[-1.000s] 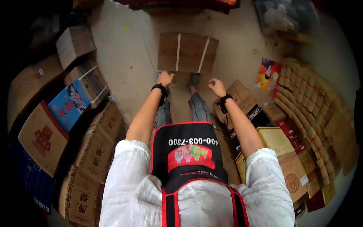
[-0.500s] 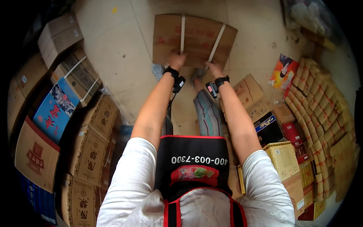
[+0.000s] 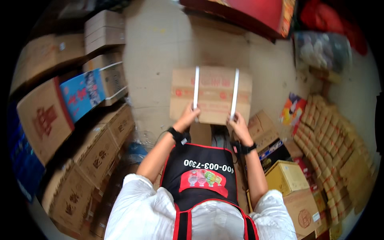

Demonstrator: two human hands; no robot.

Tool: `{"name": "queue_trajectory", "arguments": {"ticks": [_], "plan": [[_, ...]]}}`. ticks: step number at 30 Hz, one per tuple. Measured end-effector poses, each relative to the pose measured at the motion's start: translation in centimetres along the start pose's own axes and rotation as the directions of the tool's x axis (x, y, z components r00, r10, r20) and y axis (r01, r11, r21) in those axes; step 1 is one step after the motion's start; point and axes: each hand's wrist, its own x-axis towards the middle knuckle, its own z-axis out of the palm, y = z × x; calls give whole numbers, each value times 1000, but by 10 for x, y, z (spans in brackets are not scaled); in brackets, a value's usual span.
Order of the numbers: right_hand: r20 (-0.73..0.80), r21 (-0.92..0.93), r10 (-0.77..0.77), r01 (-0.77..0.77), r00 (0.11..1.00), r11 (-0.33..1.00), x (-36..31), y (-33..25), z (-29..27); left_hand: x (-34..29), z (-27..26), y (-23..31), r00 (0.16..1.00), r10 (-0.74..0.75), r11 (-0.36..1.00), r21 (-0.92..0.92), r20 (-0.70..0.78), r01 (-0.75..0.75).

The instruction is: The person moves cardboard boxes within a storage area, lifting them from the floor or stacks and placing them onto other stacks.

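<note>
A brown cardboard carton (image 3: 214,90) with faded red print is in front of me, bound by two white straps. Around the lower end of its left strap (image 3: 196,88), the fingers of my left hand (image 3: 189,117) are closed. The right strap (image 3: 235,90) is gripped the same way by my right hand (image 3: 241,127), near the carton's near edge. Both arms are bent, and the carton hangs close before my black apron (image 3: 200,164). The carton's underside is hidden.
Brown cartons (image 3: 96,158) stand stacked along the left, with a blue carton (image 3: 82,94) among them. A red box (image 3: 244,12) lies at the far side. On the right are a yellow box (image 3: 286,176), paper-wrapped bundles (image 3: 328,140) and a filled plastic bag (image 3: 322,50).
My hands have drawn the carton nearer to my body, and my elbows have bent. The view has shifted, bringing the red box at the far side into sight.
</note>
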Motion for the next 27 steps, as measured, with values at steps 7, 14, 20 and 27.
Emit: {"name": "queue_trajectory", "arguments": {"ticks": [7, 14, 20, 27], "plan": [[243, -289, -51, 122, 969, 949, -145, -70, 60, -222, 0, 8, 961, -91, 957, -291, -261, 12], [598, -394, -38, 335, 801, 856, -229, -152, 107, -399, 21, 6, 821, 64, 771, -494, -567, -401], [435, -268, -609, 741, 663, 615, -258, -143, 124, -559, 47, -12, 545, 72, 575, -412, -835, -707], [774, -624, 630, 94, -58, 775, -268, 124, 207, -714, 41, -62, 385, -62, 413, -375, -921, -830]]}}
